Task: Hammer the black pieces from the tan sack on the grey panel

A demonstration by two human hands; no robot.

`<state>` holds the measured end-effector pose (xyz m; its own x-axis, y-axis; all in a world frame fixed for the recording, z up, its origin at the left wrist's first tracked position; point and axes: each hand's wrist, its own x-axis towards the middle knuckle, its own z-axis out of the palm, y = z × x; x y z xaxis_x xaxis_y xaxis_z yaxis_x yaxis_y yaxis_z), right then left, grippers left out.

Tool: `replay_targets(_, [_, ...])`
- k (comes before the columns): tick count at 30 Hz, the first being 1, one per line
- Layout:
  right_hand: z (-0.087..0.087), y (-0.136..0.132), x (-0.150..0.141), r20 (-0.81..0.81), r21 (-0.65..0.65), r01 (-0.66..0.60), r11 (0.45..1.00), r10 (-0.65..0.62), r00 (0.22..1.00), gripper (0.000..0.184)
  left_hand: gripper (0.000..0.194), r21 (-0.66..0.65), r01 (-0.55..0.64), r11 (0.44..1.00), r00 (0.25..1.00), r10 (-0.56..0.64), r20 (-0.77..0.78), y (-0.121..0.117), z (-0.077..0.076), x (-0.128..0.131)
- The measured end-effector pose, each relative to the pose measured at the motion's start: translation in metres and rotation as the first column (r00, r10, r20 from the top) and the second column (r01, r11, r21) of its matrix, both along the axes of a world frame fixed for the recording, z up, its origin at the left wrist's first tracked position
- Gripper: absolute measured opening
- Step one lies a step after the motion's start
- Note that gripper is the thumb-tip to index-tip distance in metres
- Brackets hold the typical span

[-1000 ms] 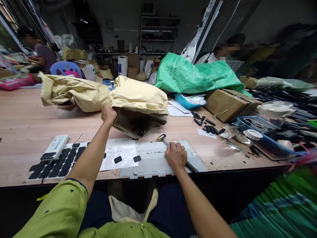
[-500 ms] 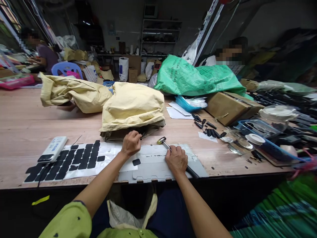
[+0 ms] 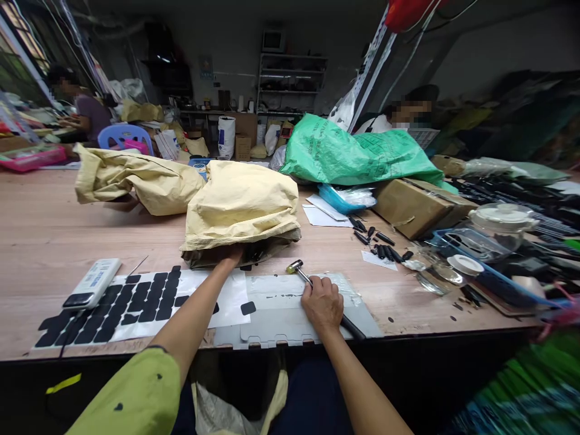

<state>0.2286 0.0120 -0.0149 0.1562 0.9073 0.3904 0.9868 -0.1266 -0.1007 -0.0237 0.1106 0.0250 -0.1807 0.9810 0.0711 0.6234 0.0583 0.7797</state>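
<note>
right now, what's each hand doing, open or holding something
Left hand: mostly hidden inside the bag, cannot tell.
Right hand: closed, holding the hammer.

Green sack, white device, printed lettering unreadable

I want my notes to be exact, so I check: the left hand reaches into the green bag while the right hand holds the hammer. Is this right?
Only the bag is wrong: in the head view, the left hand reaches into the yellow bag, not the green bag, while the right hand holds the hammer.
</note>
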Motion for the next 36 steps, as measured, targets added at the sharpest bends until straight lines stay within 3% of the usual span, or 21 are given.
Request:
replay_targets(3, [0.001, 0.000, -0.001, 0.000, -0.008, 0.003, 1.000, -0.003, 1.000, 0.018, 0.027, 0.032, 0.059, 0.998, 0.996, -0.056, -0.062, -0.036, -0.002, 0.001])
replay_targets(7, [0.002, 0.000, -0.001, 0.001, -0.017, 0.004, 1.000, -0.004, 1.000, 0.018, 0.022, 0.147, 0.318, 0.937, 0.941, -0.293, -0.168, -0.087, -0.010, 0.012])
replay_targets(10, [0.002, -0.002, -0.001, -0.008, -0.027, 0.006, 1.000, -0.006, 1.000, 0.018, 0.020, 0.110, 0.379, 0.919, 0.915, -0.355, -0.194, -0.106, -0.020, 0.024])
replay_targets(16, [0.003, -0.001, 0.000, -0.040, -0.050, -0.005, 0.999, 0.003, 0.999, 0.021, 0.028, 0.104, 0.330, 0.938, 0.942, -0.318, -0.110, -0.105, -0.032, 0.029])
replay_targets(22, [0.013, -0.010, 0.000, -0.223, -0.067, -0.044, 0.997, 0.028, 0.974, 0.024, 0.016, 0.080, 0.304, 0.949, 0.952, -0.298, -0.072, -0.103, -0.030, 0.027])
replay_targets(26, [0.017, -0.033, -0.009, -0.493, 0.053, -0.135, 0.989, 0.143, 0.858, 0.029, 0.018, 0.034, 0.292, 0.956, 0.956, -0.290, -0.049, -0.103, -0.025, 0.029])
replay_targets(30, [0.016, -0.053, -0.022, -0.659, 0.077, -0.253, 0.964, 0.240, 0.713, 0.030, 0.019, 0.035, 0.280, 0.959, 0.958, -0.277, -0.078, -0.102, -0.025, 0.031])
replay_targets(36, [0.018, -0.058, -0.036, -0.687, 0.096, -0.293, 0.951, 0.276, 0.672, 0.030, 0.018, 0.037, 0.287, 0.957, 0.955, -0.283, -0.083, -0.100, -0.030, 0.030])
